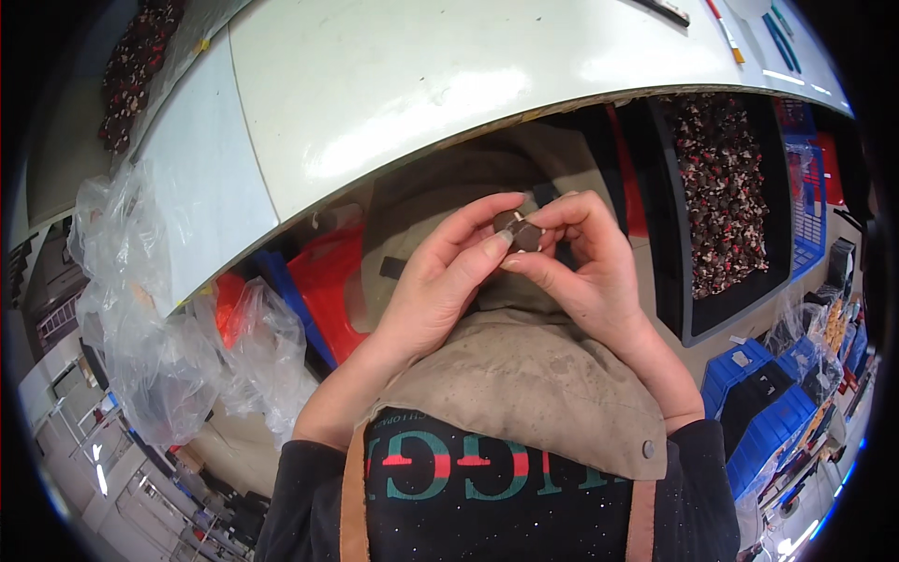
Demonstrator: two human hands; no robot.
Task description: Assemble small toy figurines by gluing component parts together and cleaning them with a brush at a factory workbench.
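Above my lap, in front of the beige apron, both hands meet at a small dark brown rounded piece with a pale bit on it. My left hand pinches its left side between thumb and fingers. From the other side, my right hand closes thumb and fingertips on the same piece. The fingers cover part of it, so its exact kind cannot be made out.
A white worktable curves ahead of me, with a brush at its far right. To my right stands a black bin of small dark, red and pale pieces. Blue crates lie beyond it. Clear plastic bags hang at the left.
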